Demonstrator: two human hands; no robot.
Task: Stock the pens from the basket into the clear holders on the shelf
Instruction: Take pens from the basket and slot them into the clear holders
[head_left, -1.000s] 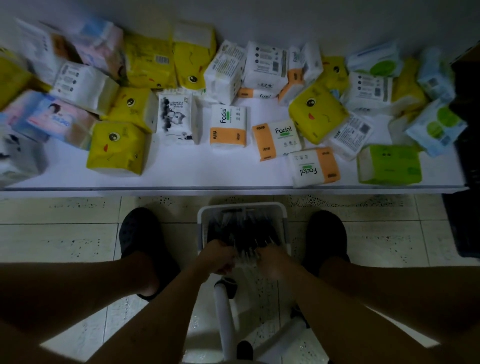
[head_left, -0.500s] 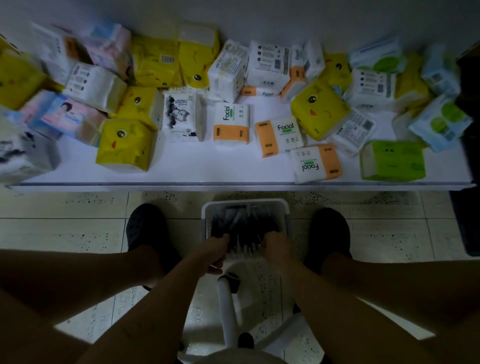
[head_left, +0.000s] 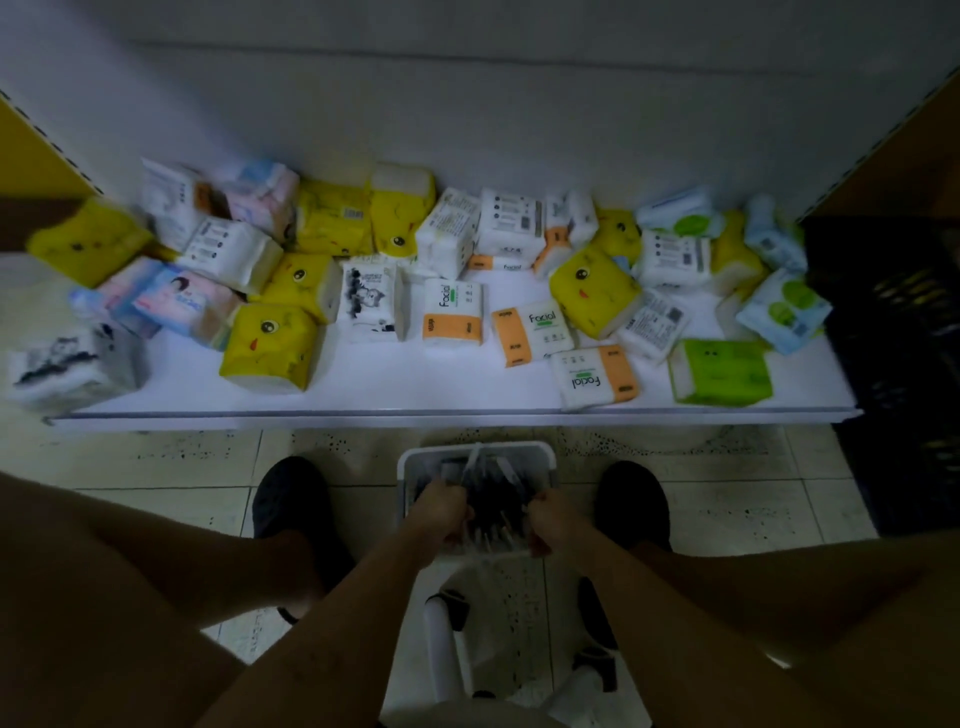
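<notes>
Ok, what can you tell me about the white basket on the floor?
The basket is small, white and rectangular, plastic by its look, with rounded corners and an open top. It stands upright on the tiled floor between two dark shoes, before the shelf edge. Dark pens fill it; the left hand and right hand reach in, fingers curled round pens.

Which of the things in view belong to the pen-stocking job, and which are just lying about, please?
Job: basket, pens, left hand and right hand gripping them, shelf; no clear holders visible.
Lying about: tissue packs on the shelf, black crate.
</notes>
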